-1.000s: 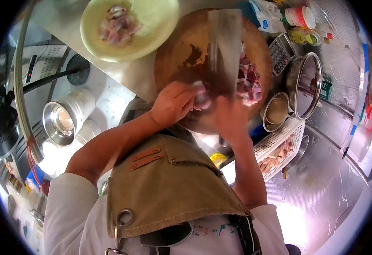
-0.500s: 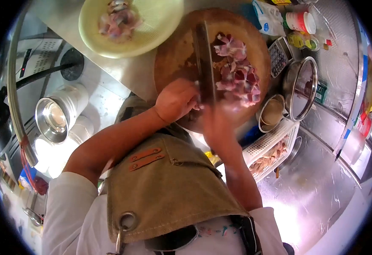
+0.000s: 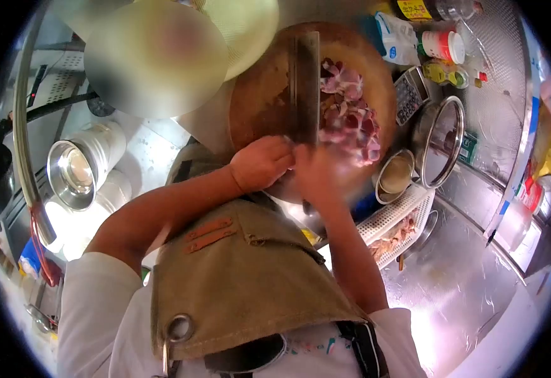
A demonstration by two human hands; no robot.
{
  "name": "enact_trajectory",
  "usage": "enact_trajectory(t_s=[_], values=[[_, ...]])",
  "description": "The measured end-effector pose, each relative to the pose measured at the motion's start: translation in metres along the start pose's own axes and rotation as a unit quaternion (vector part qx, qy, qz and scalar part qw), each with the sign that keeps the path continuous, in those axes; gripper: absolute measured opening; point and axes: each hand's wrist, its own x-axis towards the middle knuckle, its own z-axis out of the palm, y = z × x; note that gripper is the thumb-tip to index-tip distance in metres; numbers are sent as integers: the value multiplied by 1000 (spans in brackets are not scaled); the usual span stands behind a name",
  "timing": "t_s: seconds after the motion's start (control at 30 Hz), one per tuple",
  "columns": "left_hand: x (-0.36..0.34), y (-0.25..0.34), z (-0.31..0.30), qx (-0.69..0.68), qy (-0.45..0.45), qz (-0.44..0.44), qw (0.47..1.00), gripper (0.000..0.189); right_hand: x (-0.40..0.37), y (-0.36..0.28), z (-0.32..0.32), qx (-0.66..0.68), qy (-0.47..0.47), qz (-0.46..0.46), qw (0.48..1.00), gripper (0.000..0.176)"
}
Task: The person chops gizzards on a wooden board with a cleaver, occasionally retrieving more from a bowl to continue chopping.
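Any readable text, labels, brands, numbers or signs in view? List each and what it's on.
None legible.
Yellow label on dark plastic bottle: characters too small.
Blue-and-white plastic bag: mark too small.
Red-and-white cup: print blurred.
Grey keypad device: keys too small.
White shirt: coloured print, unreadable.

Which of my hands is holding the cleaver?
Your right hand, blurred, grips the cleaver; the left hand is curled at the cleaver's left side, not gripping its handle.

My cleaver (image 3: pixel 307 88), upper centre, is smooth metal over the matt wood of the chopping board (image 3: pixel 259 82), where the meat (image 3: pixel 352 126) looks moist and glossy. Lower centre, my apron (image 3: pixel 244 283) is matt cloth; at right, the basket (image 3: pixel 394 210) is perforated plastic, the bowl (image 3: pixel 422 142) shiny metal.
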Motion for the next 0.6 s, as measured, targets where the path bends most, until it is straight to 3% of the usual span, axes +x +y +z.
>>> enact_trajectory(t_s=[0.03,0.13,0.23,0.3,0.33,0.43,0.53,0.6], values=[[-1,8,-1,-9,22,26,999,15,-5,8,1,-6,14,-21,1000,34],[-11,10,6,-12,-68,65,995,17,2,11,-6,40,71,-63,995,34],[2,22,-8,-5,54,-27,998,21,0,1,-37,198,89,22,976,33],[27,28,-19,68,38,-143,987,22,-13,-4,-60,371,105,121,915,31],[37,30,-21,105,33,-199,974,22,-22,1,-66,389,121,109,907,30],[48,42,-25,119,-68,-204,969,21,-58,12,-84,410,161,99,892,28],[72,50,-42,35,-211,-319,923,21,-98,24,-85,400,182,136,888,28],[85,47,-45,-92,-178,-349,916,25,-120,38,-73,420,193,145,875,28]])
